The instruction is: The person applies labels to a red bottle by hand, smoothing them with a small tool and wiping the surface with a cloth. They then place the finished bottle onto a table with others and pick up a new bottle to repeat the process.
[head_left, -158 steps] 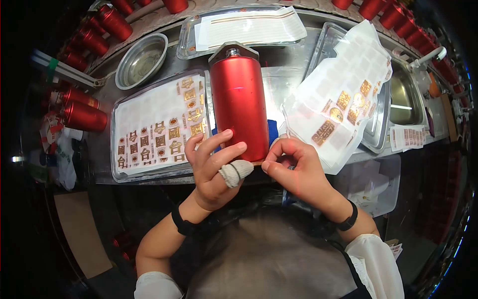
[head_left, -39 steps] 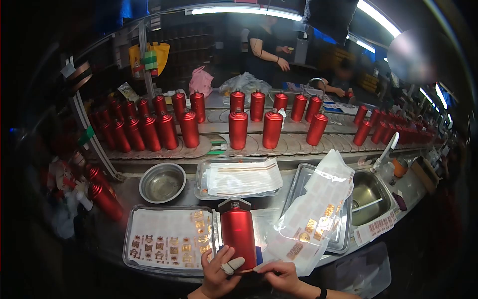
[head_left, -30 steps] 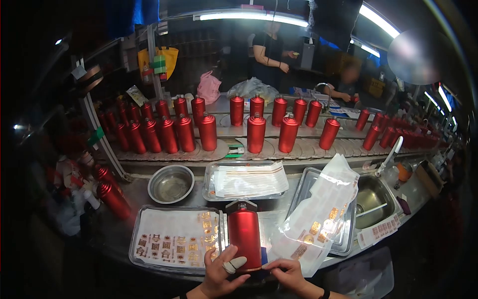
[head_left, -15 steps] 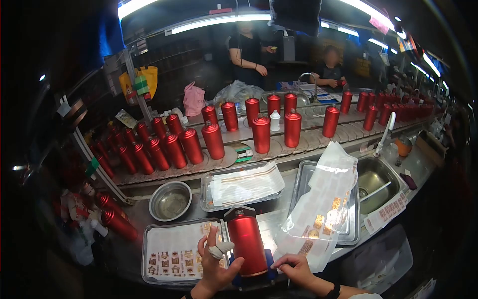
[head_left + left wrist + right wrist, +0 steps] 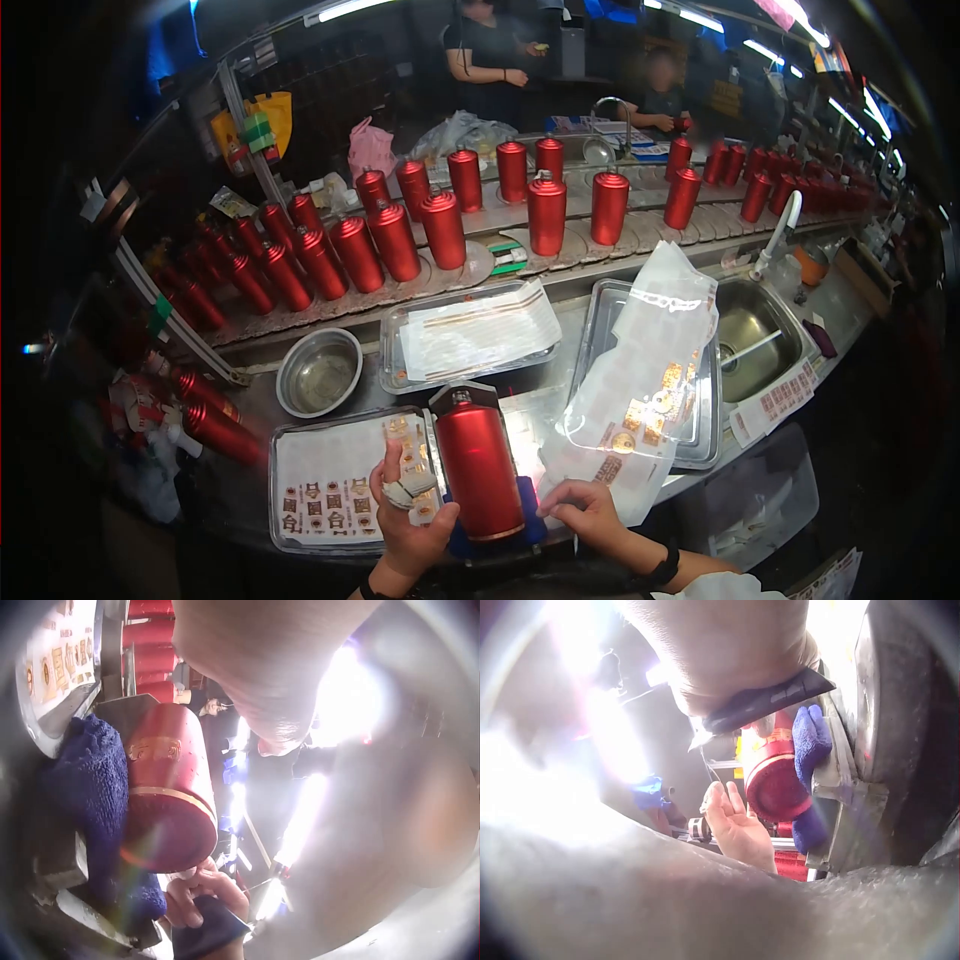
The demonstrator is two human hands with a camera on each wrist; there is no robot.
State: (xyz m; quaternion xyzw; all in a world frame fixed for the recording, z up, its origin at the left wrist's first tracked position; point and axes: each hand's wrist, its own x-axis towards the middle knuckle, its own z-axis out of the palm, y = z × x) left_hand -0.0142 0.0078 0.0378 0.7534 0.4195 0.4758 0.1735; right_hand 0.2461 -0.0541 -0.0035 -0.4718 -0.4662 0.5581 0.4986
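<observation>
Red bottle is laid on blue cloth, gold band seemingly placed, upper face perhaps yet undecorated; left hand is held loosely spread, empty; right hand is curled, its grip unclear.

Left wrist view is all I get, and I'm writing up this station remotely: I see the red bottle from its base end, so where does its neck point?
Observer: In the head view, the red bottle has its neck pointing toward the far tray of striped white sheets.

Operator: Thanks. Is there anything on the left hand? Most of it is out of my picture.

Observer: Yes, the head view shows a pale wrap around one of its fingers.

Operator: And what is to the bottle's right, which I can't see?

Observer: Pale sheeting with gold labels, lying partly over another tray.
</observation>
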